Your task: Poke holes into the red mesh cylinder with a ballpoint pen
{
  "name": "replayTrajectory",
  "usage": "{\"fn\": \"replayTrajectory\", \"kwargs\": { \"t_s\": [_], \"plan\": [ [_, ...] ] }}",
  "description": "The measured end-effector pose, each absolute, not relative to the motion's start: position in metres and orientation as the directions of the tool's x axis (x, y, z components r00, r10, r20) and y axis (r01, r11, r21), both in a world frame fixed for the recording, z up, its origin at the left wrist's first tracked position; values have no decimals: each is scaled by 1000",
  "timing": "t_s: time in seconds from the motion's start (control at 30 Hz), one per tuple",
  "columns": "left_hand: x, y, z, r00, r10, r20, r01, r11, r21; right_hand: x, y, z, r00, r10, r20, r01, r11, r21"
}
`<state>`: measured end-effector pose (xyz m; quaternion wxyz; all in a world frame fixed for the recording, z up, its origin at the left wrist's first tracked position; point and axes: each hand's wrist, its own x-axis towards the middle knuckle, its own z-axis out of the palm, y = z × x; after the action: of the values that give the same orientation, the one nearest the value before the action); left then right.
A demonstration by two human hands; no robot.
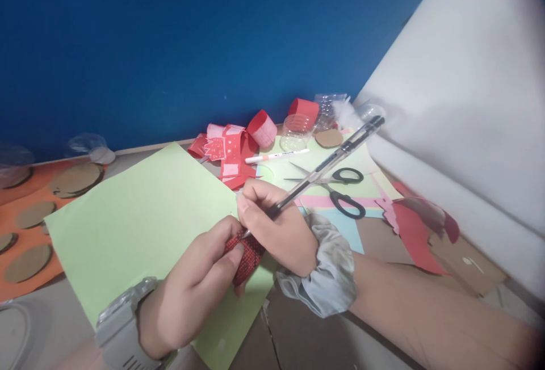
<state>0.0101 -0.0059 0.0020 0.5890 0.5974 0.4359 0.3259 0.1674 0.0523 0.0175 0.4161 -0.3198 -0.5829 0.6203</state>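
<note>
My left hand is closed on a small red piece with a black criss-cross pattern, its thumb lying on the near face. In my closed right hand is a clear-barrelled black pen, its back end slanting up to the right. The pen's tip points down at the patterned piece, but I cannot tell whether it touches. Both hands are close together over a light green paper sheet. Part of the patterned piece is hidden behind my fingers.
Black-handled scissors and a white marker lie beyond my right hand. Red paper cut-outs, a red paper ring and clear plastic cups stand by the blue wall. Cardboard discs lie left, red scraps right.
</note>
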Motion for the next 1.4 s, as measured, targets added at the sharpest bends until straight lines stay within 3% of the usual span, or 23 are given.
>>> {"fn": "replayTrajectory", "kwargs": {
  "t_s": [0.33,0.77,1.0,1.4],
  "plan": [
    [10,-5,5,403,907,-122,185,50,981,166,55,16,-447,892,70,-161,-3,-987],
    [10,-3,6,407,907,-105,192,28,981,167,52,13,-448,887,108,-120,61,-991],
    [11,-4,5,333,927,-173,263,85,961,167,51,12,-369,911,185,-128,148,-981],
    [12,-3,3,341,927,-158,330,39,943,167,53,9,-422,894,147,-118,107,-987]
  ]
}}
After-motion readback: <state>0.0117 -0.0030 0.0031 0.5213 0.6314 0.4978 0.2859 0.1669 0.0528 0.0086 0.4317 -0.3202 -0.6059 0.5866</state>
